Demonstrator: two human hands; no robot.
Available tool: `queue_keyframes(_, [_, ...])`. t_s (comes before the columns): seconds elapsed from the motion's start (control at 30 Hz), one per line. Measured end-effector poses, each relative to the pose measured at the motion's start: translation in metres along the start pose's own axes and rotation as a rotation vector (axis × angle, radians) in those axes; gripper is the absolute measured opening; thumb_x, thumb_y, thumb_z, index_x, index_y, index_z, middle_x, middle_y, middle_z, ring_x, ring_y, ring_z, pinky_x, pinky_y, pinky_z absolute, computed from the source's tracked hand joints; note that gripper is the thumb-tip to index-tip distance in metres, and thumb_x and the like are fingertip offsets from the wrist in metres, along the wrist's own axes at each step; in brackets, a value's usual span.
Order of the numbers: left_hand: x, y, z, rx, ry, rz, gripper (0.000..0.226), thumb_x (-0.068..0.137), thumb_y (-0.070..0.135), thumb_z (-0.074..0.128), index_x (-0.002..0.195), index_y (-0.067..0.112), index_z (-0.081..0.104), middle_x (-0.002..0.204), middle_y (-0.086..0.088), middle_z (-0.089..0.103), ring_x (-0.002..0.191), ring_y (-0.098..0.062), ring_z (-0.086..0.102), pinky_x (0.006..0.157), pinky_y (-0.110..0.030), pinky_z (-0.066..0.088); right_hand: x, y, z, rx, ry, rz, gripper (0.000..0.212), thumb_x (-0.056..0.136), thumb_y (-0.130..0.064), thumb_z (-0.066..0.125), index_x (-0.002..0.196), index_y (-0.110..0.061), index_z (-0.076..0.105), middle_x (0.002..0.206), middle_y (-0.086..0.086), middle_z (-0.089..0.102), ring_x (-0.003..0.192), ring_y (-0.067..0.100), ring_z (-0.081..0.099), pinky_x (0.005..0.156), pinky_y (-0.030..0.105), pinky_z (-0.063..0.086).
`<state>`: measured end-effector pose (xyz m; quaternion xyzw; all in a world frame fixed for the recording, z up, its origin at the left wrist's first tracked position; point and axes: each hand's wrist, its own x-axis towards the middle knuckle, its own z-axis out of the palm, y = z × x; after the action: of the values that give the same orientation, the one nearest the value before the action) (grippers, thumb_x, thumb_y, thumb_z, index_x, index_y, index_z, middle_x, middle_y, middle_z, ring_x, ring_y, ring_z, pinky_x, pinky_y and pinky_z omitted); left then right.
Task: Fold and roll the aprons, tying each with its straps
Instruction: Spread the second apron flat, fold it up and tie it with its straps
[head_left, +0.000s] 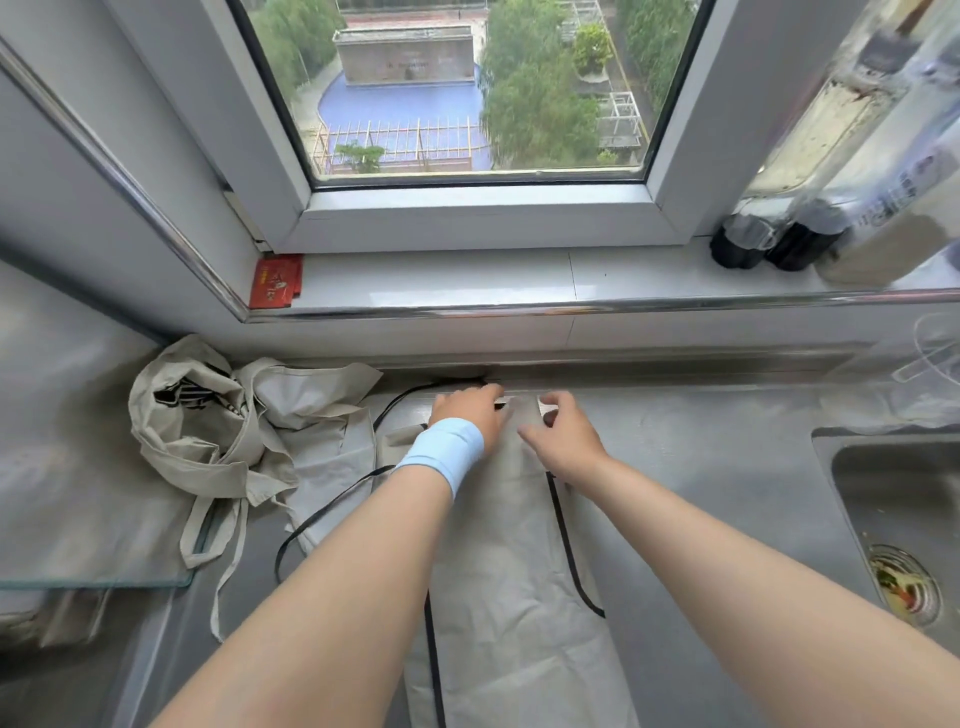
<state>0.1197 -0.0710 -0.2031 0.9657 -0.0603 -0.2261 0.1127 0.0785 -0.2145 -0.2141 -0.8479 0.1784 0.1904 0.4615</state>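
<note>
A pale grey apron (514, 582) lies folded into a long narrow strip on the steel counter, running from the near edge toward the wall. Thin black straps (569, 551) trail along both its sides. My left hand (470, 410), with a light blue wristband, grips the strip's far end with curled fingers. Just to the right, my right hand (561, 436) pinches the same far end between thumb and curled fingers. The far edge itself is hidden under the hands.
A heap of beige aprons (218, 431) with loose straps sits to the left, partly on a glass board (104, 579). A sink (904, 525) with a drain is at the right. Dark bottles (763, 241) and a red packet (275, 280) stand on the windowsill.
</note>
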Motion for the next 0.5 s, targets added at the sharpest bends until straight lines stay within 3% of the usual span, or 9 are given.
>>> queue_keyframes(0.1, [-0.005,-0.012,0.001,0.067,0.099,-0.014,0.038,0.094,0.016,0.044,0.129,0.030,0.053,0.129,-0.002,0.057,0.119,-0.028,0.049,0.098,-0.036,0.035,-0.003,0.005,0.005,-0.140,-0.026,-0.046,0.052,0.086,-0.019,0.059,0.135,-0.021,0.040,0.108,0.002,0.063,0.094,0.024,0.060,0.074,0.032,0.046])
queue_keyframes(0.2, [-0.029,-0.012,0.011,0.032,0.304,0.027,0.048,0.083,0.001,0.050,0.124,0.026,0.050,0.122,-0.003,0.047,0.111,-0.028,0.047,0.088,-0.036,0.039,-0.008,0.007,0.010,-0.393,0.123,-0.209,0.060,0.086,-0.007,0.054,0.143,-0.018,0.037,0.127,0.010,0.054,0.114,0.032,0.053,0.086,0.036,0.044])
queue_keyframes(0.3, [-0.058,-0.019,0.037,0.152,0.294,0.109,0.047,0.086,0.019,0.054,0.131,0.029,0.045,0.141,0.000,0.037,0.128,-0.024,0.037,0.093,-0.034,0.036,-0.011,0.009,0.018,-0.727,0.179,-0.472,0.076,0.080,-0.009,0.054,0.151,-0.019,0.029,0.157,0.011,0.024,0.140,0.032,0.029,0.107,0.040,0.032])
queue_keyframes(0.4, [-0.082,-0.043,0.070,0.264,0.150,0.056,0.067,0.090,0.050,0.044,0.150,0.031,0.022,0.162,-0.005,0.003,0.149,-0.024,0.001,0.115,-0.044,0.012,-0.007,0.010,0.026,-0.874,-0.096,-0.523,0.085,0.082,-0.022,0.050,0.157,-0.021,0.011,0.165,0.008,0.001,0.152,0.027,0.000,0.120,0.044,0.013])
queue_keyframes(0.43, [-0.091,-0.052,0.078,0.279,0.156,0.048,0.073,0.087,0.057,0.041,0.152,0.028,0.023,0.162,-0.007,0.001,0.149,-0.026,-0.001,0.116,-0.049,0.007,-0.005,0.010,0.028,-0.920,-0.176,-0.500,0.087,0.082,-0.028,0.048,0.158,-0.025,0.004,0.166,0.008,-0.004,0.152,0.027,-0.006,0.122,0.047,0.007])
queue_keyframes(0.5, [-0.110,-0.066,0.093,0.273,0.202,0.049,0.083,0.078,0.067,0.040,0.148,0.023,0.035,0.161,-0.012,0.012,0.149,-0.031,0.008,0.114,-0.053,0.011,-0.003,0.011,0.033,-1.010,-0.247,-0.463,0.089,0.082,-0.038,0.043,0.157,-0.034,-0.004,0.165,0.009,-0.015,0.151,0.028,-0.015,0.121,0.052,0.000])
